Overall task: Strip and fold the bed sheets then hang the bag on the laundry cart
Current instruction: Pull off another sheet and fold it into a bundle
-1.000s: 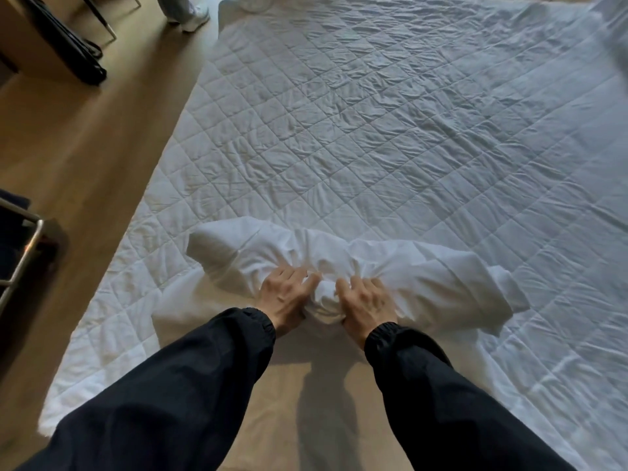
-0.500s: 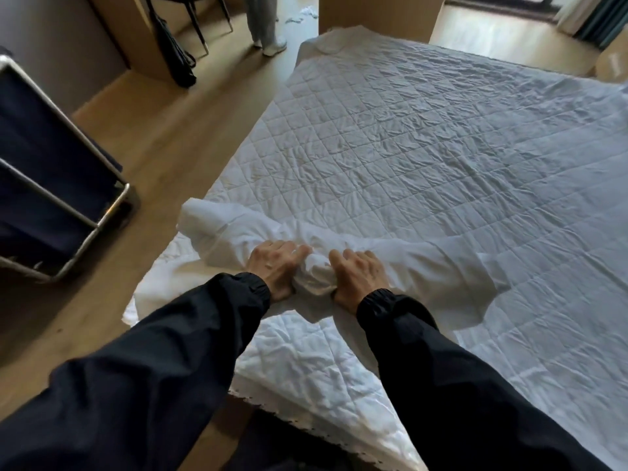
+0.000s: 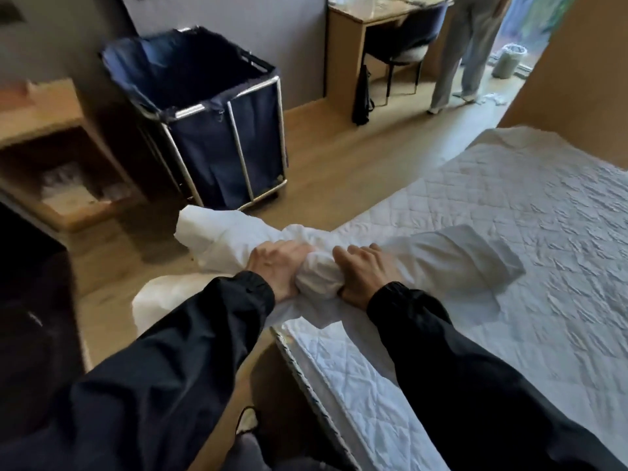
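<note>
A white bundled bed sheet [image 3: 452, 256] is lifted over the corner of the bed, its left end sticking out above the floor. My left hand [image 3: 277, 263] and my right hand [image 3: 365, 270] both grip its bunched middle, close together, in black sleeves. The bed [image 3: 526, 215] carries a white quilted mattress pad. The laundry cart [image 3: 217, 130], a metal frame with a dark blue bag [image 3: 190, 66] open at the top, stands on the floor beyond the sheet to the left.
A wooden nightstand [image 3: 51, 158] sits at the left. A desk [image 3: 360, 22] with a chair [image 3: 404, 45] stands at the back, and a person in grey trousers [image 3: 465, 56] stands by it. Another white cloth [image 3: 159, 300] lies low beside the bed corner.
The view has swung left and up toward the cart. Both hands have lifted the bundled sheet off the mattress pad and carried it left to the bed corner.
</note>
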{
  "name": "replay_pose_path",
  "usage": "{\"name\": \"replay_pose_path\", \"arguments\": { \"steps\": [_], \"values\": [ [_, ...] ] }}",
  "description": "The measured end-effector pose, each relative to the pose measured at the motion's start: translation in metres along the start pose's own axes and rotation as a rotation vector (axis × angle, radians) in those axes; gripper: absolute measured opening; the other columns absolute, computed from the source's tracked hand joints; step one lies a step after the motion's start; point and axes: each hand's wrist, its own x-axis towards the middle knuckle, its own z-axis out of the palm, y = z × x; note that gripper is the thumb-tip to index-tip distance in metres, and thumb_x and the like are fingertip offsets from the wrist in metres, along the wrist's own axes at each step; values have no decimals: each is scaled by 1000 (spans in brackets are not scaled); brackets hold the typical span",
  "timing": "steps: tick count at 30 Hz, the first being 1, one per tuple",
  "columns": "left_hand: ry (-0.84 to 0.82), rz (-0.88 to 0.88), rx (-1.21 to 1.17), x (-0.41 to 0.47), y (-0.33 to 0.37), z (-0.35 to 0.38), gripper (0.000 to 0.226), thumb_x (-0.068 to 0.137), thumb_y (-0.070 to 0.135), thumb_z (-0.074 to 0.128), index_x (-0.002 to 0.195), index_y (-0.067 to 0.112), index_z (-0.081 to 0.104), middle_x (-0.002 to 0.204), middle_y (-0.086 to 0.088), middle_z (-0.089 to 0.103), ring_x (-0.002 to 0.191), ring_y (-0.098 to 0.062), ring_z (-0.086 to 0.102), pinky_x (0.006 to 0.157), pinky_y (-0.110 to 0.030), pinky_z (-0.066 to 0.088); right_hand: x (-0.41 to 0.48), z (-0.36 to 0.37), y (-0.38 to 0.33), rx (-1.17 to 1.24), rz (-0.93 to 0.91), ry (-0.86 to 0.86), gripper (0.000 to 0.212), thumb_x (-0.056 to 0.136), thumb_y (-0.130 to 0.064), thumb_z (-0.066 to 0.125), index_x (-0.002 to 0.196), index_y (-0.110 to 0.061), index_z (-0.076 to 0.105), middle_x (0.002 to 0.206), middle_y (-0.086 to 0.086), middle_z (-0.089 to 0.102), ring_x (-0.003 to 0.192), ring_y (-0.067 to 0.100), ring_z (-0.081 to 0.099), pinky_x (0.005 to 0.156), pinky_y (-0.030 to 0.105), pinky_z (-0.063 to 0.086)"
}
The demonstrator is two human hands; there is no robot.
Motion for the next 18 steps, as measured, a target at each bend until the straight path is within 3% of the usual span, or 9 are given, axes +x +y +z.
{"name": "replay_pose_path", "arguments": {
  "steps": [5, 11, 18],
  "values": [
    [39, -144, 58, -32, -104, -30, 43, 57, 44, 76, 96, 32, 60, 73, 6, 63, 67, -22, 60, 59, -29, 42, 88, 12, -79, 4, -186, 57, 46, 38, -23, 73, 77, -20, 49, 60, 3, 55, 49, 28, 56, 59, 32, 44],
    [48, -223, 100, -54, -222, -59, 38, 58, 38, 73, 93, 32, 61, 70, 5, 63, 64, -22, 59, 58, -30, 43, 180, 31, -170, 20, -249, 51, 47, 40, -24, 73, 77, -21, 46, 62, 3, 55, 52, 29, 57, 60, 34, 42],
    [61, -290, 136, -43, -320, -77, 29, 62, 39, 69, 90, 31, 61, 73, 5, 64, 68, -22, 59, 59, -30, 42, 275, 45, -226, 27, -318, 65, 47, 37, -24, 74, 75, -21, 46, 58, 2, 55, 49, 28, 56, 59, 32, 40]
  ]
}}
